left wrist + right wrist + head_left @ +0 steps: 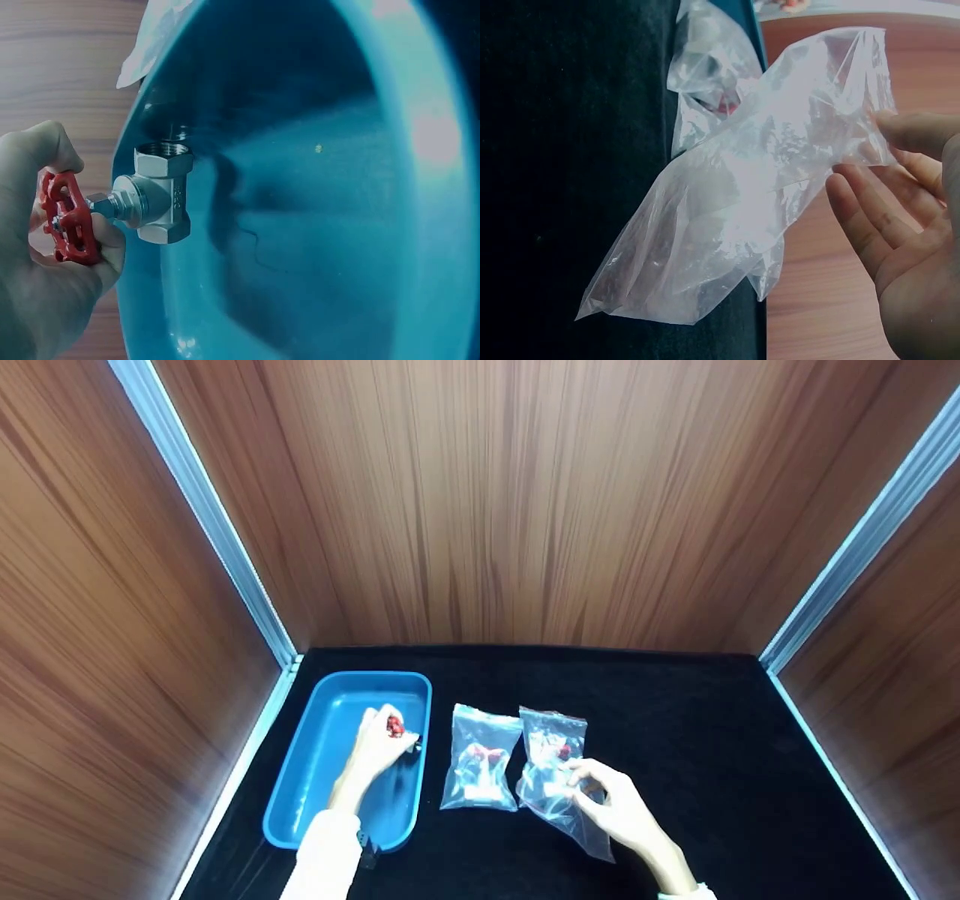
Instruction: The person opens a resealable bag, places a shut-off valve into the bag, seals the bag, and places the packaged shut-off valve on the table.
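Observation:
My left hand (375, 746) is over the blue tray (300, 780), gripping a metal valve (161, 195) by its red handwheel (69, 217). The valve's silver threaded body points out from the fingers above the tray's floor. On the right, my right hand (619, 810) pinches a crumpled clear plastic bag (735, 180) between thumb and fingers. No part shows inside this bag. Behind and under it lies another zip bag (551, 731) with something red inside. Beside that lies a zip bag (484, 761) holding red and pale parts.
A black cloth (720, 750) covers the work surface. Wood-grain panels (525, 510) rise at the back and both sides, with metal strips (225, 532) at the corners. The tray stands near the left panel.

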Motion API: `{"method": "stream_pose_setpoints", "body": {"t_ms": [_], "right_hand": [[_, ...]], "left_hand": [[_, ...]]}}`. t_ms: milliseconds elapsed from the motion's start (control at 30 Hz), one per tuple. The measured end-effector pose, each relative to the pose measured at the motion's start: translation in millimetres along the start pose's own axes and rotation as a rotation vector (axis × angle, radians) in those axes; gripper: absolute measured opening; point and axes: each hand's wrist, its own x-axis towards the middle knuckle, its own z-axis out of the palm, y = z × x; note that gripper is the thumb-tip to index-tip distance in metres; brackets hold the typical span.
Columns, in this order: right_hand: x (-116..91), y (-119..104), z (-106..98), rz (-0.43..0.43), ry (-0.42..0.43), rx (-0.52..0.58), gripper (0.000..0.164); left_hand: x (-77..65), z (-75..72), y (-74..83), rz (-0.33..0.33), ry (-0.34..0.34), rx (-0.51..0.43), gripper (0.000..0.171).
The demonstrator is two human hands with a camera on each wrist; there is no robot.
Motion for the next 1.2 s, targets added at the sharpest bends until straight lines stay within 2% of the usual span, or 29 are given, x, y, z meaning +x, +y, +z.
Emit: {"method": "stream_pose_setpoints", "body": {"t_ms": [167,400,600,733,1100,1200], "right_hand": [[1.7,-1.7,2.3,0.026,-0.009,0.018,0.028],[2.4,-2.1,3.3,0.094,-0.04,0.111,0.025],[2.1,-2.5,2.8,0.081,-0.026,0.097,0.018],[1.1,-3.6,3.2,0.079,-0.034,0.091,0.015],[1.8,-5.0,3.6,0.094,-0.032,0.106,0.018],[2.3,-5.1,3.7,0.097,-0.035,0.107,0.018]], "left_hand": [[-1.9,-6.8,7.5,0.019,0.019,0.009,0.029],[-6.2,-12.7,20.5,0.068,0.043,-0.001,0.029],[-9.8,-12.1,33.4,0.1,0.055,-0.012,0.03],[-12.5,-10.3,44.0,0.14,0.045,-0.01,0.029],[-18.0,-6.9,75.2,0.28,0.034,0.004,0.031],[-20.5,-5.5,82.3,0.3,0.019,-0.007,0.031]]}}
